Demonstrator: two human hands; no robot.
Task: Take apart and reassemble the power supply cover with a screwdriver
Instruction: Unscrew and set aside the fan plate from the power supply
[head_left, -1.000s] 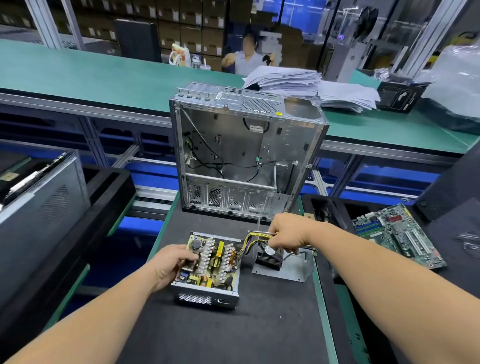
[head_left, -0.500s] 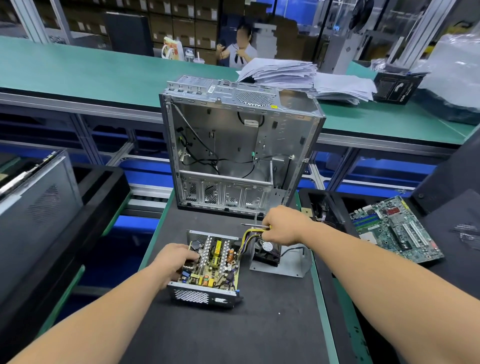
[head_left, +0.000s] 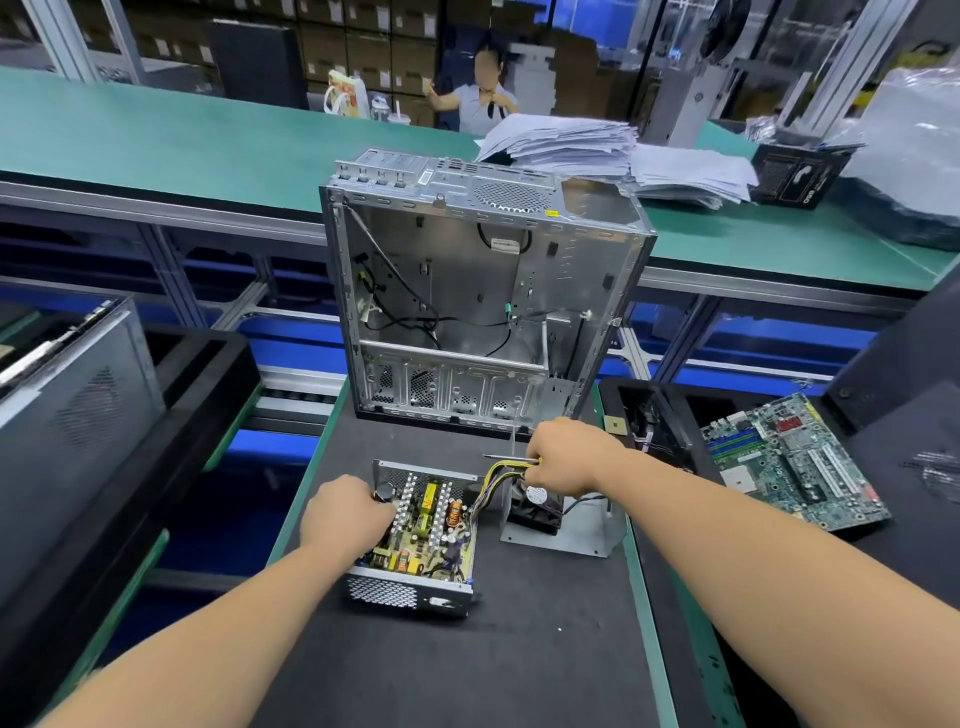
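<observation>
The open power supply (head_left: 423, 530) lies on the black mat with its circuit board exposed. My left hand (head_left: 345, 512) grips its left wall. To the right lies the removed metal cover (head_left: 566, 535) with a black fan (head_left: 537, 506) mounted in it, joined to the board by yellow and black wires (head_left: 493, 480). My right hand (head_left: 563, 457) is above the fan and holds a screwdriver (head_left: 506, 457), whose thin shaft points left. The handle is hidden inside my fist.
An empty metal computer case (head_left: 483, 291) stands upright just behind the power supply. A motherboard (head_left: 789, 460) lies on a black tray at the right. Another case (head_left: 67, 395) sits at the left. Paper stacks (head_left: 613, 150) rest on the green bench behind.
My right hand has lifted slightly off the fan with the screwdriver. My left hand stays on the power supply.
</observation>
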